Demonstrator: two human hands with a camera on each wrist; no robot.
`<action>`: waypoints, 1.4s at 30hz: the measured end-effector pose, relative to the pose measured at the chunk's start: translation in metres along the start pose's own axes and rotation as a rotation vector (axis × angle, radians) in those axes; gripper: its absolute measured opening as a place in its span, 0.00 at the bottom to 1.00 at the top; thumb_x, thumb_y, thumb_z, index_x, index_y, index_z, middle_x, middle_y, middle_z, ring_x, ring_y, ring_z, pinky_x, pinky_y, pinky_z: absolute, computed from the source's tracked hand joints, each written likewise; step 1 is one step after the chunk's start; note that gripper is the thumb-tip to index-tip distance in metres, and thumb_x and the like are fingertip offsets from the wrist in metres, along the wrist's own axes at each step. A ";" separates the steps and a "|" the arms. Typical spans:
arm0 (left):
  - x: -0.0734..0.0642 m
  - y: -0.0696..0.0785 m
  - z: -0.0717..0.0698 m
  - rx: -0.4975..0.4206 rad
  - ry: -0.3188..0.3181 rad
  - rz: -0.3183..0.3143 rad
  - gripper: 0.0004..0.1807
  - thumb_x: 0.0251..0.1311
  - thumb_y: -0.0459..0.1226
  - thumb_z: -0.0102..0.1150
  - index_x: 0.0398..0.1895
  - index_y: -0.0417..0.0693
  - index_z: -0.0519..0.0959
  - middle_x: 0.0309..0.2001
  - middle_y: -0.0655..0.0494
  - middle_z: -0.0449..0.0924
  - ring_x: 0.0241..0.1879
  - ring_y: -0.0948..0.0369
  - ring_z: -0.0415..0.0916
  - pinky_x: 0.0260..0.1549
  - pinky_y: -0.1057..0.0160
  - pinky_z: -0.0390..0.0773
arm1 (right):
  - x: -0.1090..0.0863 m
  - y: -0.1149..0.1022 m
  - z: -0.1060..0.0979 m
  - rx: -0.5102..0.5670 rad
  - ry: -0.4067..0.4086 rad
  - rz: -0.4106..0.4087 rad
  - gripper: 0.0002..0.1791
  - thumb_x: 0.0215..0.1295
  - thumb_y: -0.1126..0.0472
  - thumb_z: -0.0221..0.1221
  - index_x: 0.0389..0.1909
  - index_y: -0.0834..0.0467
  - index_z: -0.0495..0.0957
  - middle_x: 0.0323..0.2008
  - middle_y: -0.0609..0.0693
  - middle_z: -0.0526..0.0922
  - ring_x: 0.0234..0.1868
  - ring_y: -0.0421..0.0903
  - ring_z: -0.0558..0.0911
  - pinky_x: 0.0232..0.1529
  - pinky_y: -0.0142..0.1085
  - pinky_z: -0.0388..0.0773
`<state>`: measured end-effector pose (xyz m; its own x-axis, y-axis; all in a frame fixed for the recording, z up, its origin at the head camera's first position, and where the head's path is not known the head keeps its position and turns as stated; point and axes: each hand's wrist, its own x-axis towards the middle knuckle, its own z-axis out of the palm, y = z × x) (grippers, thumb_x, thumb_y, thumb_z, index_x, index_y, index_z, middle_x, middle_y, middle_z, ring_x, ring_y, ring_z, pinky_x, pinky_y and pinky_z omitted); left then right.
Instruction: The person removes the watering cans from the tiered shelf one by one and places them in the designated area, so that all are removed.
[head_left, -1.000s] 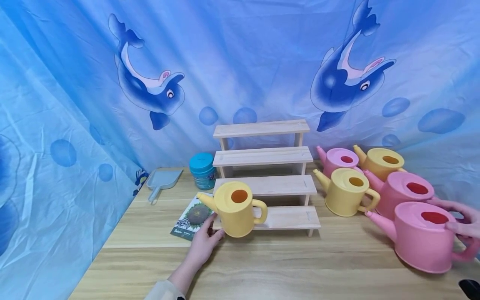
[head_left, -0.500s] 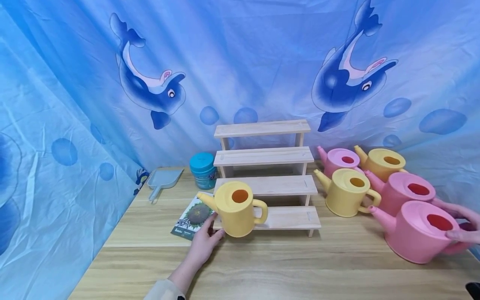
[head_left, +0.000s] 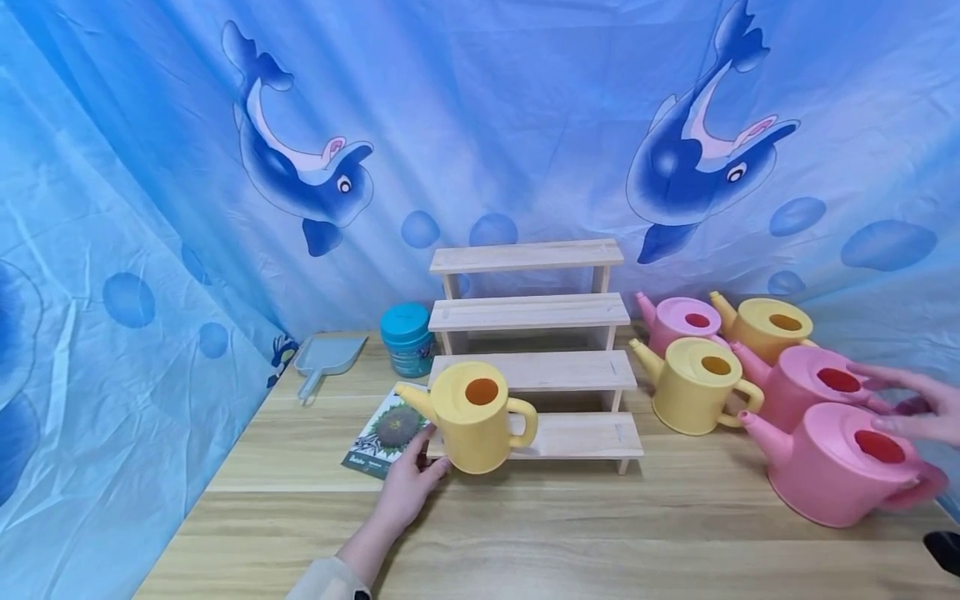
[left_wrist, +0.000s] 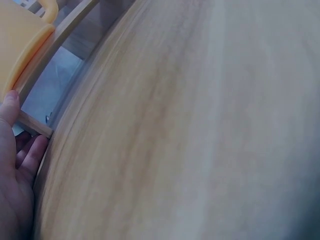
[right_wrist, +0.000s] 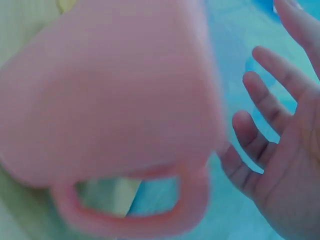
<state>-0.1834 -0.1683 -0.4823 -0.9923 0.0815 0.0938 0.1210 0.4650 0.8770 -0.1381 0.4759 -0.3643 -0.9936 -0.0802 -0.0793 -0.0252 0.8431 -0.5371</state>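
Note:
My left hand (head_left: 405,487) is at the left end of the lowest step of a wooden stepped shelf (head_left: 581,435). In the left wrist view, its thumb lies on the step's edge by the can's base and its fingers (left_wrist: 34,152) curl in at the leg. On that step a yellow watering can (head_left: 468,437) stands upright, spout to the left. My right hand (head_left: 918,404), fingers spread and holding nothing, hovers above and behind the nearest pink watering can (head_left: 817,471). The right wrist view shows that can's handle (right_wrist: 192,195) beside the spread fingers.
Behind the near pink can stand another pink can (head_left: 798,375), two yellow cans (head_left: 686,396) and a smaller pink can (head_left: 671,321). At left lie a sunflower packet (head_left: 382,433), a light blue dustpan (head_left: 330,354) and a teal tub (head_left: 408,346). A dolphin curtain (head_left: 525,125) hangs behind.
The near pink watering can has shifted slightly left and back, toward the other cans. My right hand has let go of it and lifted away. My left hand stays put.

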 end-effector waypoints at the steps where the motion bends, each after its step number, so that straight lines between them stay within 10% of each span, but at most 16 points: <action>1: 0.000 0.000 0.000 0.000 -0.002 -0.001 0.36 0.58 0.45 0.62 0.69 0.52 0.61 0.65 0.41 0.63 0.44 0.60 0.77 0.43 0.60 0.76 | 0.003 -0.010 -0.003 -0.003 -0.013 0.009 0.52 0.60 0.53 0.62 0.72 0.64 0.38 0.53 0.73 0.60 0.41 0.55 0.70 0.29 0.39 0.77; 19: -0.002 0.002 0.002 -0.001 0.012 -0.010 0.36 0.57 0.45 0.63 0.69 0.52 0.62 0.64 0.41 0.65 0.41 0.61 0.77 0.39 0.62 0.76 | 0.072 -0.166 0.003 -0.003 -0.082 -0.271 0.35 0.63 0.47 0.59 0.68 0.55 0.59 0.51 0.58 0.72 0.49 0.55 0.73 0.39 0.44 0.76; 29: -0.002 0.002 0.001 0.018 0.010 -0.015 0.36 0.57 0.45 0.63 0.69 0.52 0.62 0.64 0.41 0.65 0.42 0.61 0.77 0.41 0.61 0.76 | 0.097 -0.215 0.034 0.077 -0.111 -0.460 0.33 0.62 0.53 0.61 0.65 0.62 0.63 0.51 0.56 0.77 0.52 0.53 0.75 0.47 0.45 0.73; 42: 0.000 0.001 -0.001 0.039 0.015 -0.002 0.35 0.58 0.45 0.62 0.69 0.55 0.62 0.64 0.44 0.65 0.46 0.58 0.75 0.45 0.57 0.76 | 0.115 -0.265 0.079 0.179 -0.296 -0.453 0.35 0.60 0.47 0.61 0.66 0.54 0.62 0.54 0.56 0.74 0.53 0.50 0.73 0.54 0.48 0.70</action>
<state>-0.1838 -0.1691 -0.4810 -0.9927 0.0679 0.0996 0.1202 0.4993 0.8581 -0.2366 0.2012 -0.2973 -0.8141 -0.5802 -0.0263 -0.3968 0.5886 -0.7044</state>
